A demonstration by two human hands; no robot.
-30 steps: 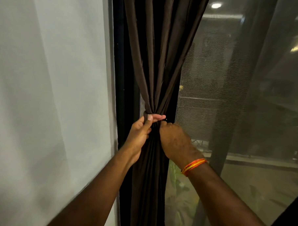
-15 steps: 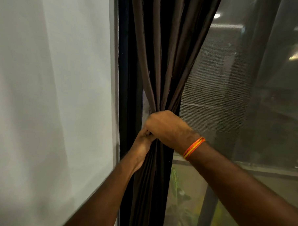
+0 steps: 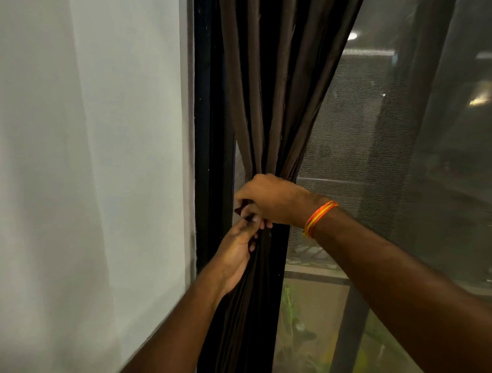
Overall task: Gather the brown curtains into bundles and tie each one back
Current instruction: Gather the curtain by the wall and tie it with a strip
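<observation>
One brown curtain (image 3: pixel 259 108) hangs in the narrow strip between a white wall (image 3: pixel 85 151) on the left and a mesh-screened window (image 3: pixel 381 164) on the right, its folds drawn in to a tight waist at mid-height and falling straight below. A dark vertical window frame (image 3: pixel 213 128) runs just beside the curtain's left edge, touching or nearly touching the cloth, so there is little room on that side; the right side opens onto the screen, with free space in front of it. Two hands meet at the waist of the bundle. The right hand (image 3: pixel 272 198) lies across the front of the gathered cloth from the right, its fingers curled closed around the bundle and reaching past its left edge. The left hand (image 3: pixel 236 250) comes up from below, just under the right and touching it, its fingers (image 3: pixel 256 219) pinched closed at the cloth; whether they grip the curtain itself or a tie is hidden by the right hand. One orange band (image 3: pixel 319 217) circles the right wrist. Through the screen, a railing and green plants (image 3: pixel 295 329) show dimly, with two or three ceiling lights reflected in the glass.
</observation>
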